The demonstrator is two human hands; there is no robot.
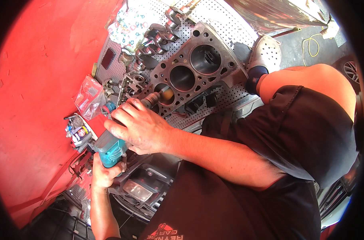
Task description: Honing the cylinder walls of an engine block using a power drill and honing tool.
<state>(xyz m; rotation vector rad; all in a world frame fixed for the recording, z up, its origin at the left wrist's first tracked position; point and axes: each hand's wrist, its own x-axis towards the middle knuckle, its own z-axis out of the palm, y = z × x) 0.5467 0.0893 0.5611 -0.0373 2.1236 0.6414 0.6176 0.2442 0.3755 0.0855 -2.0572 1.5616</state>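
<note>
My left hand (108,174) is wrapped round the rear handle of a teal power drill (112,151). Across the drill's front body lies my right hand (138,130), fingers curled over it. The drill's chuck (153,99) points up and right, with a shaft reaching into a cylinder bore (166,97) toward the lower-left end of a metal engine block (197,81). Whatever is on the shaft inside the bore is hard to make out. The block lies at a slant, its top face showing several bores and bolt holes.
A perforated metal bench (230,33) bears a crankshaft (160,40), small parts, a dark phone (108,58) and a patterned cloth (130,24). A red panel (38,96) fills the left. My bent leg with a white clog (268,55) rises at right. A yellow cord (310,40) lies beyond.
</note>
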